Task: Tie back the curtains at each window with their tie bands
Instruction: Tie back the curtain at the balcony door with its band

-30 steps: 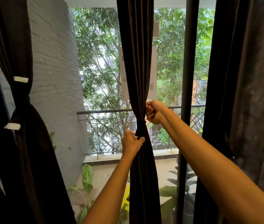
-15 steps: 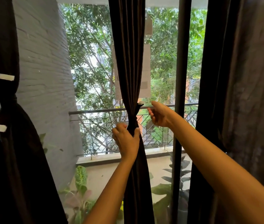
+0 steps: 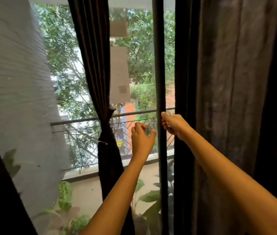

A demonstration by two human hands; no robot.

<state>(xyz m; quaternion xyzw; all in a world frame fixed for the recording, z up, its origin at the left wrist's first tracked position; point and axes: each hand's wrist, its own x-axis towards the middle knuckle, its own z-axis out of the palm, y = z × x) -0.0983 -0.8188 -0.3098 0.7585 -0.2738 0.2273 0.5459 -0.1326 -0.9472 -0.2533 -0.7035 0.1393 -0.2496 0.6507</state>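
Brickwork [image 3: 7,82], pale grey, fills my left side. Next hangs the dark brown pleated curtain [image 3: 91,65], cinched at its waist by a matching dark tie band [image 3: 104,133]. My left hand [image 3: 142,141] hovers just right of it, fingers loosely curled, holding nothing. Past the black window post [image 3: 159,73], my right hand [image 3: 174,125] is at the edge of the loose dark curtain [image 3: 227,99]; whether it grips, I cannot tell.
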